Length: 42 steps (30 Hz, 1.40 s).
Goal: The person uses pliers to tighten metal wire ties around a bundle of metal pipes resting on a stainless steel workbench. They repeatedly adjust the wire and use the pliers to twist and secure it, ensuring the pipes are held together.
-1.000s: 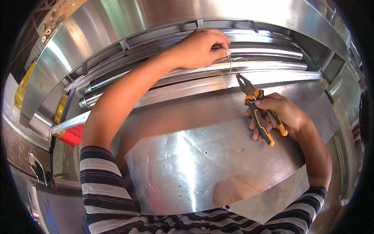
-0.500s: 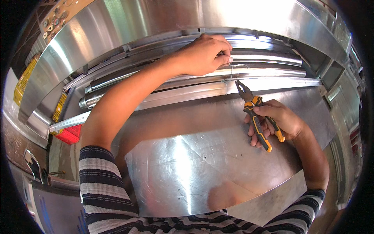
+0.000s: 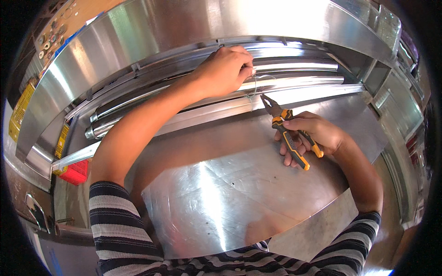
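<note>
My left hand (image 3: 226,69) reaches over the metal tubes, its fingertips pinched together on a thin wire (image 3: 255,85). From those fingers the wire runs down across a shiny round tube (image 3: 317,82) and the flat-sided bar in front of it, with a loop curling to the right. In my right hand (image 3: 320,131) is a pair of combination pliers (image 3: 288,138) with black and yellow handles. The jaws are slightly parted and point up and left, just right of the wire, seemingly apart from it. My right fingers wrap loosely around the handles.
A bare metal sheet (image 3: 221,193) lies between me and the tubes. Behind them rises a wide curved metal panel (image 3: 138,27). At the left are a red box (image 3: 74,173) and yellow boxes (image 3: 20,112); a metal frame (image 3: 396,108) stands at the right.
The whole scene has shifted left in the picture as the view turned slightly. Both hands, the wire and the pliers keep nearly the same places relative to one another.
</note>
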{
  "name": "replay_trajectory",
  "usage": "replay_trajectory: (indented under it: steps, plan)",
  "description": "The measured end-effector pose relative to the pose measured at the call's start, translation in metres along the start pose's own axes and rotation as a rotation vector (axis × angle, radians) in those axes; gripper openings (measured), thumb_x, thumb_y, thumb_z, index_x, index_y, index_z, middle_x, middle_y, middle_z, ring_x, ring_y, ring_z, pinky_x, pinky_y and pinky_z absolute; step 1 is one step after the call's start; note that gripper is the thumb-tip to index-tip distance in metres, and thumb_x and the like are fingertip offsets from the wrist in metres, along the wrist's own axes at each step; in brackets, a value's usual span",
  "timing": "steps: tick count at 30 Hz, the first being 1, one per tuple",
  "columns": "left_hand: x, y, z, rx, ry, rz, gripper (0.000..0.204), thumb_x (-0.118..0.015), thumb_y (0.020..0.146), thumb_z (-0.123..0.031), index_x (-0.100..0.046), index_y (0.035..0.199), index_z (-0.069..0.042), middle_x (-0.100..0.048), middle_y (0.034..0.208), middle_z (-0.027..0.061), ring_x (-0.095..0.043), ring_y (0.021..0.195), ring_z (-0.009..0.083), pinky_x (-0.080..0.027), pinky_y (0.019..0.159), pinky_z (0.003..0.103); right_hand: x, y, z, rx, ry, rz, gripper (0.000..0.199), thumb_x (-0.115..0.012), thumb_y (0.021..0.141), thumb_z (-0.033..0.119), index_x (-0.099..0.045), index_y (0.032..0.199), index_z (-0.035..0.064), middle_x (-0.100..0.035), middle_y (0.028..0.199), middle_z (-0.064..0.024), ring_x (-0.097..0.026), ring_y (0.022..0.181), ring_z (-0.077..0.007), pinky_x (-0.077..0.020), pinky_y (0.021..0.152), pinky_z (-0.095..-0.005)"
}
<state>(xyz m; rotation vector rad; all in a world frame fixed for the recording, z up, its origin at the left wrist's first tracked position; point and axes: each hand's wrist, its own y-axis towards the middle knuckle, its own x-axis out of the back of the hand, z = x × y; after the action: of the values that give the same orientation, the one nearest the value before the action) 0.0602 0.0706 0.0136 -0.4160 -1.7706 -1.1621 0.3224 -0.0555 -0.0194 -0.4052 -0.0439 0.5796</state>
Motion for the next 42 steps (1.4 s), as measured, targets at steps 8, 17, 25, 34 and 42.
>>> replay_trajectory:
  steps: [8,17,25,34,42]
  plan:
    - [0.02,-0.007,0.011,0.123,-0.167,0.077,0.056,-0.075,0.094,-0.031,-0.057,0.141,-0.006,-0.062,0.14,0.0208,-0.062,0.128,0.0367,-0.051,0.105,0.042,0.001,0.002,-0.001,0.005,0.011,-0.012,0.045,-0.052,0.106,0.032,-0.058,0.114,-0.0126,-0.07,0.087,-0.026,-0.076,0.074,-0.0373,-0.0653,0.061,-0.0431]
    - [0.048,-0.025,0.018,0.405,-0.016,0.49,0.112,-0.074,0.077,-0.074,-0.045,0.148,0.008,-0.066,0.125,0.0332,-0.066,0.116,0.0403,-0.052,0.099,0.044,0.003,-0.001,-0.001,0.008,0.02,0.035,0.043,-0.054,0.106,0.031,-0.057,0.115,-0.0104,-0.07,0.093,-0.0258,-0.076,0.079,-0.0375,-0.0659,0.064,-0.0403]
    - [0.053,-0.035,0.024,0.394,-0.063,0.437,0.093,-0.076,0.08,-0.069,-0.056,0.131,0.005,-0.068,0.093,0.0225,-0.066,0.088,0.0299,-0.05,0.078,0.042,0.004,0.0,-0.005,0.035,0.013,0.056,0.044,-0.054,0.106,0.031,-0.056,0.116,-0.0119,-0.07,0.093,-0.0251,-0.076,0.079,-0.0373,-0.0658,0.066,-0.0408]
    - [0.041,-0.017,0.015,0.4,-0.006,0.428,0.086,-0.073,0.081,-0.071,-0.061,0.119,0.005,-0.064,0.086,0.0172,-0.063,0.084,0.0277,-0.047,0.072,0.04,-0.001,0.002,-0.001,0.007,-0.004,0.036,0.042,-0.053,0.106,0.03,-0.056,0.116,-0.0111,-0.07,0.09,-0.0242,-0.076,0.077,-0.036,-0.0658,0.063,-0.041]
    - [0.046,-0.036,0.025,0.356,-0.065,0.372,0.09,-0.074,0.081,-0.07,-0.058,0.129,0.005,-0.067,0.094,0.0228,-0.065,0.089,0.032,-0.05,0.079,0.043,0.001,-0.001,-0.006,0.062,0.026,0.034,0.042,-0.053,0.106,0.029,-0.056,0.117,-0.0119,-0.07,0.091,-0.0248,-0.076,0.077,-0.0356,-0.0663,0.065,-0.0418]
